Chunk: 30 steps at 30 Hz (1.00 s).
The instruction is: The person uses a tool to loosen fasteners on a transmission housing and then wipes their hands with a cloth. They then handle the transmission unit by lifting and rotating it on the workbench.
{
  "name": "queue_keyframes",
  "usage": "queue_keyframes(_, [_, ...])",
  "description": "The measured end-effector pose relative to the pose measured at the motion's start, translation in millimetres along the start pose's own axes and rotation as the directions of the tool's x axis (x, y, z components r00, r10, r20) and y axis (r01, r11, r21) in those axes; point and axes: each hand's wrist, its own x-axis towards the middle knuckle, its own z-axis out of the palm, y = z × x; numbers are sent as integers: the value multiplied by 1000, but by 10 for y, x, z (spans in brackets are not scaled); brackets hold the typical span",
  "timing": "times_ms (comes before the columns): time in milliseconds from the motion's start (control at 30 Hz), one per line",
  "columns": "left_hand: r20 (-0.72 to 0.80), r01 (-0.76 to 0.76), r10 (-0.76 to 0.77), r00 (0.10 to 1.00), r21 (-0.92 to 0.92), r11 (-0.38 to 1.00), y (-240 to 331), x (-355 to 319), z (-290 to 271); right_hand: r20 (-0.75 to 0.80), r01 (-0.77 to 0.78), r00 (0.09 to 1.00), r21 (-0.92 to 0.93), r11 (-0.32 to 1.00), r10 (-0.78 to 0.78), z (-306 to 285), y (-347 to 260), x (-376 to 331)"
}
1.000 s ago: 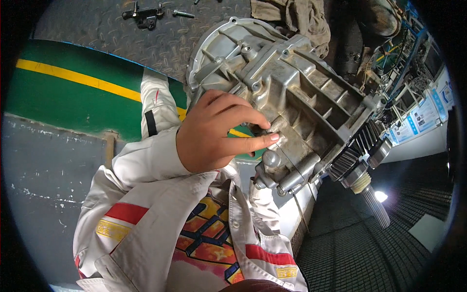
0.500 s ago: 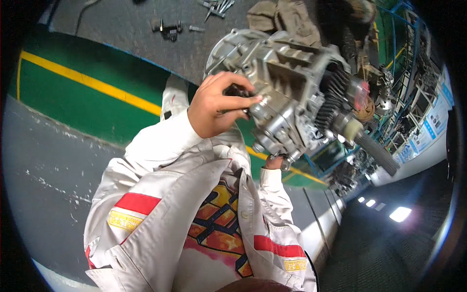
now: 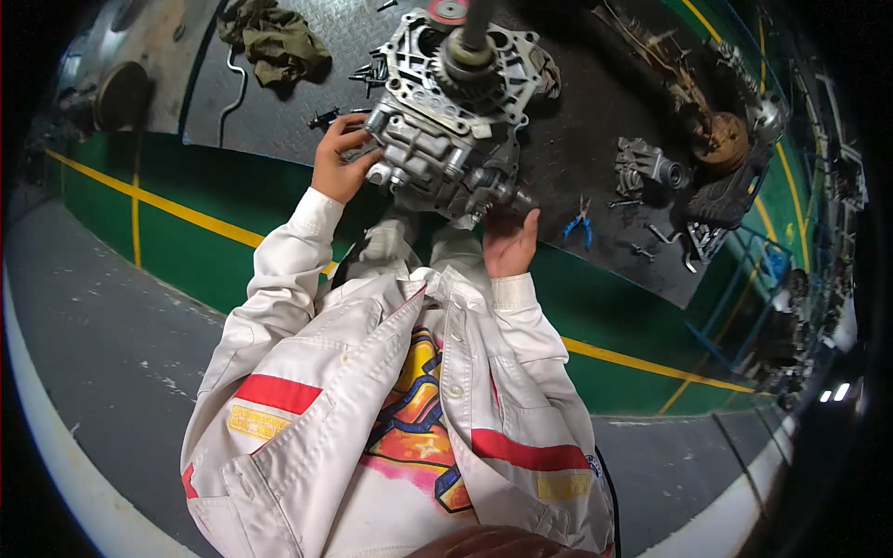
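A silver gearbox housing (image 3: 420, 149) stands at the table's near edge, its bolt-holed face and blurred central shaft (image 3: 476, 33) turned up towards me. On its left side my left hand (image 3: 340, 160) is closed, thumb and fingers against the casing. My right hand (image 3: 511, 244) is at the lower right, palm up and thumb raised, below a protruding cylindrical part (image 3: 500, 190). It appears to support the gearbox from there; its fingertips are hidden under the metal. A dark fitting (image 3: 323, 120) lies just beyond my left fingers.
Several bolts (image 3: 368, 74) lie left of the gearbox. An olive cloth (image 3: 274, 45) and a bent rod (image 3: 233, 93) are farther left. Blue-handled pliers (image 3: 579, 226), a smaller silver housing (image 3: 646, 166) and hex keys (image 3: 684, 244) sit on the table (image 3: 595, 260) at right.
The gearbox has been turned: its shaft pointed to the lower right and now points up. My left hand has moved to the casing's left side; my right hand shows more. My view has shifted too.
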Motion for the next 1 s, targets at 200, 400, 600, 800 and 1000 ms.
queue_keyframes(200, [40, 215, -211, 977, -187, 959, -311, -62, -202, 364, -150, 928, 160, 976, 83, -156, 577, -22])
queue_keyframes(400, [-77, 472, -476, 876, -66, 879, -28, -150, -267, 478, 455, 865, -619, 640, -152, -5, 1103, 392])
queue_keyframes(600, [-202, 392, -437, 876, -227, 891, -151, -417, -218, 501, 558, 817, -560, 613, -286, 209, 971, 179])
queue_keyframes(800, [-265, 266, -337, 904, -270, 925, -211, -455, -197, 595, 631, 757, -560, 536, -270, 221, 820, 131])
queue_keyframes(1000, [-266, 334, -397, 879, -251, 909, -155, -301, -286, 628, 519, 772, -535, 667, -96, 236, 748, 203])
